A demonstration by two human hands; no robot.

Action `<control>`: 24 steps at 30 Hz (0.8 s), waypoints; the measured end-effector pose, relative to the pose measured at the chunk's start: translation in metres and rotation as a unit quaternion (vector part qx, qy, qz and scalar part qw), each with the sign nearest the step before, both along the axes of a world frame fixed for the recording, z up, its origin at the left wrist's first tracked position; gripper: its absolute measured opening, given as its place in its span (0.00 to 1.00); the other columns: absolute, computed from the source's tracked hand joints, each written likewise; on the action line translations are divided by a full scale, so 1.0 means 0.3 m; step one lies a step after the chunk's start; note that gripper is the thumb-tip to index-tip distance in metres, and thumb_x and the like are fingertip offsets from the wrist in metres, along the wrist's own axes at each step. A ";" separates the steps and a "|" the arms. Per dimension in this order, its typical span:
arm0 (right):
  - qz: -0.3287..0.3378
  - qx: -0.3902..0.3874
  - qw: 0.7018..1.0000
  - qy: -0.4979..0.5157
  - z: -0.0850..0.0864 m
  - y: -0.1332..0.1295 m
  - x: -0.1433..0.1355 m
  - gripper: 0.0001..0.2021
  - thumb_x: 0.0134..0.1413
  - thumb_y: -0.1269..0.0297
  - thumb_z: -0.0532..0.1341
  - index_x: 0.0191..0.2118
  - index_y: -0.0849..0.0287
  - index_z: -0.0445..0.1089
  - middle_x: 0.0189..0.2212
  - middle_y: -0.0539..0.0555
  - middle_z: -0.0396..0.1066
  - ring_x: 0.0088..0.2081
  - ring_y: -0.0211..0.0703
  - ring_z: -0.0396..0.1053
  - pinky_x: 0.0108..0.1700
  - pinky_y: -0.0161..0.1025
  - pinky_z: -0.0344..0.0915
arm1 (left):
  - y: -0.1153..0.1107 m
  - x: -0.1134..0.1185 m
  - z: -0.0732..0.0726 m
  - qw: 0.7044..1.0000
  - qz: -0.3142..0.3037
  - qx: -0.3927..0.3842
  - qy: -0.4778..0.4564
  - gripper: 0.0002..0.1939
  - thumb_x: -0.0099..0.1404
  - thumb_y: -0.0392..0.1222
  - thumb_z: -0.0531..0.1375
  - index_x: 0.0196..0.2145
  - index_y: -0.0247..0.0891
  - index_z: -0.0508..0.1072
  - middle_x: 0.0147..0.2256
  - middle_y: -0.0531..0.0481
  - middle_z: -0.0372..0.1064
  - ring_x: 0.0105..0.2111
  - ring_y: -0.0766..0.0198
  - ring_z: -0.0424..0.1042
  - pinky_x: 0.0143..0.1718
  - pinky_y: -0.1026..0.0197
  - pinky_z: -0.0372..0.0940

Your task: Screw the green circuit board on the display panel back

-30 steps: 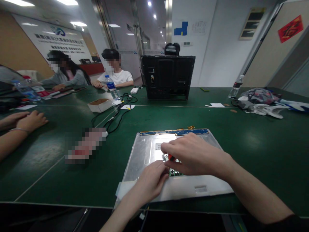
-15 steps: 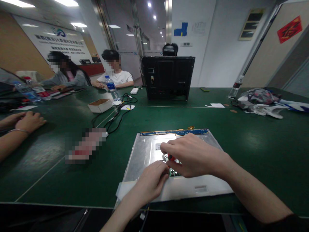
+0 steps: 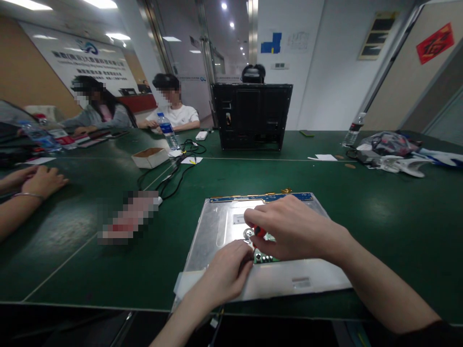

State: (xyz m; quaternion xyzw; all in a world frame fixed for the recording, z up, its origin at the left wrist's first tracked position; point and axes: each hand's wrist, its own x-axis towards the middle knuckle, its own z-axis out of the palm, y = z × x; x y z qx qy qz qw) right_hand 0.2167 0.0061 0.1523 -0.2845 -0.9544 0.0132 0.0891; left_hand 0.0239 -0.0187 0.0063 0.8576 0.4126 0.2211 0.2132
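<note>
A flat metal display panel [image 3: 213, 231] lies on the green table, with a narrow blue circuit strip [image 3: 238, 198] along its far edge. On its middle is a small green circuit board [image 3: 265, 258], partly covered by my hands. My right hand [image 3: 289, 229] is closed around a red-handled tool [image 3: 259, 231] above the board, its lower end hardly visible. My left hand [image 3: 231, 267] rests at the board's left edge with its fingers pressed together; what they hold, if anything, is hidden.
Beyond the panel stands a black monitor housing [image 3: 253, 118]. An open box [image 3: 150, 158], black cables and a blurred pink object [image 3: 132, 217] lie left. A person's hands [image 3: 43, 185] rest at far left. Plastic bags [image 3: 390, 149] and a bottle [image 3: 354, 130] are at back right.
My right hand has shifted slightly right with the red-handled tool, uncovering a little more of the board. My left hand has hardly moved.
</note>
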 end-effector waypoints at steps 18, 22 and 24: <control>0.009 -0.006 1.000 -0.020 -0.003 -0.001 -0.005 0.03 0.55 0.68 0.56 0.36 0.59 0.64 0.30 0.51 0.72 0.27 0.37 0.63 0.26 0.37 0.45 | -0.010 0.009 0.019 1.000 0.009 0.018 -0.004 0.05 0.59 0.32 0.52 0.34 0.38 0.64 0.31 0.49 0.66 0.31 0.59 0.65 0.32 0.59 0.58; 0.009 -0.002 1.000 -0.023 -0.012 0.002 -0.007 0.03 0.55 0.67 0.56 0.35 0.59 0.64 0.30 0.51 0.72 0.27 0.36 0.62 0.26 0.37 0.44 | -0.010 0.010 0.017 1.000 0.011 0.024 -0.005 0.03 0.60 0.32 0.53 0.33 0.38 0.63 0.31 0.48 0.66 0.31 0.58 0.65 0.32 0.59 0.58; 0.008 0.004 1.000 -0.023 -0.014 0.003 -0.008 0.02 0.55 0.67 0.56 0.35 0.59 0.64 0.29 0.51 0.72 0.26 0.36 0.61 0.25 0.37 0.44 | -0.009 0.009 0.016 1.000 0.011 0.024 -0.004 0.03 0.60 0.33 0.53 0.33 0.38 0.64 0.31 0.48 0.66 0.31 0.58 0.65 0.32 0.59 0.58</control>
